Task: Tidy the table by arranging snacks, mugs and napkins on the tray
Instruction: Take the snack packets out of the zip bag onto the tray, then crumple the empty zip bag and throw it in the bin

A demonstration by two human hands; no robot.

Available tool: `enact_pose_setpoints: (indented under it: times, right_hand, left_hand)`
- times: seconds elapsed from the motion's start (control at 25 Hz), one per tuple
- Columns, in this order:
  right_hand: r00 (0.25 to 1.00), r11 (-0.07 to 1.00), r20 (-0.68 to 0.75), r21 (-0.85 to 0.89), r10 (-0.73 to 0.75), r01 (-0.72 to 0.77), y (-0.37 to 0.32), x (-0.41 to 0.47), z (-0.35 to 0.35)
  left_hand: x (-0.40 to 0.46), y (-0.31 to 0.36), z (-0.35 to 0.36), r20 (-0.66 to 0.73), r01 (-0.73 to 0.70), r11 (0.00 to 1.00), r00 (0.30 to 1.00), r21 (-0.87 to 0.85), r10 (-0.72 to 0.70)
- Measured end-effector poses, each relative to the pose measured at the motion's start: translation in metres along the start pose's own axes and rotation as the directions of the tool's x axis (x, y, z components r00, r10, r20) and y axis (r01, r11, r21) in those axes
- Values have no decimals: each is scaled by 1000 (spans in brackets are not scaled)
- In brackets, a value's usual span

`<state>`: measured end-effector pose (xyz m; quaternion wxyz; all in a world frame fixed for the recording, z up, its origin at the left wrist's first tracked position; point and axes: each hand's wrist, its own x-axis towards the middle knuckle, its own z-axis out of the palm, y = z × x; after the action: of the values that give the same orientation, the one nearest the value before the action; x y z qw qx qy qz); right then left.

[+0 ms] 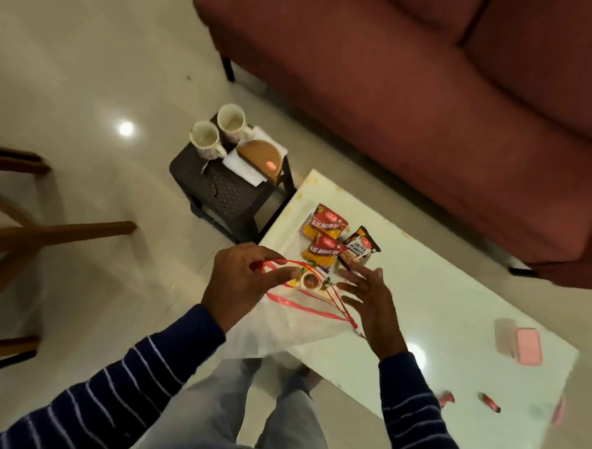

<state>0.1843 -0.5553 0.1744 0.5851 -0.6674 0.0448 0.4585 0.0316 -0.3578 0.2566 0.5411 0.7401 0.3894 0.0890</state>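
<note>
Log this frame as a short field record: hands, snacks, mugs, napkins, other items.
left hand: pinches a red ribbon and a small round item over the table edge
right hand: open, fingers spread, beside the ribbon
clear plastic bag: under both hands, hanging over the white table
snack packets: three, clustered on the table
mugs: two, upright on the dark stool
napkins: white, on the stool under a brown half-round item
pink box: on the table, right side
tray: not identifiable
</note>
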Motion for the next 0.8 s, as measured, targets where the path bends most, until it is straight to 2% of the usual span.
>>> enact_pose_setpoints:
  times: [0.08, 0.16, 0.24, 0.28, 0.36, 0.48, 0.6, 0.72, 0.8]
  right_hand:
    - [995, 996, 57, 42, -77, 75, -20, -50, 2]
    - [981, 988, 116, 16, -157, 156, -44, -81, 5]
    - [946, 951, 120, -25, -302, 307, -83, -113, 8]
    - [914, 923, 172, -48, -368, 381, -104, -130, 7]
    - [832, 831, 233, -135, -503, 540, -144, -163, 5]
    - [687, 613, 196, -327, -700, 719, -192, -192, 8]
    - [530, 449, 86, -428, -844, 785, -230, -215, 14]
    - [456, 456, -84, -343, -886, 821, -266, -242, 2]
    - [405, 442, -192, -229, -894, 868, -289, -265, -15]
  left_hand:
    - [-4, 31, -6, -38, 46, 989, 998, -143, -52]
    - [2, 59, -11, -41, 105, 973, 992, -206, -115]
    - [2, 94, -16, -76, 78, 965, 992, -250, -100]
    - [-1, 113, -18, -79, 70, 943, 992, -325, -101]
    - [-11, 158, -16, -51, 58, 863, 994, -503, -97]
    - [-28, 223, -3, 68, 39, 730, 998, -682, 10]
    - [-54, 277, 3, 115, -138, 717, 950, -683, 292]
    - [-75, 298, -10, 32, -434, 723, 846, -538, 532]
    - [-84, 291, -18, -109, -607, 701, 779, -374, 617]
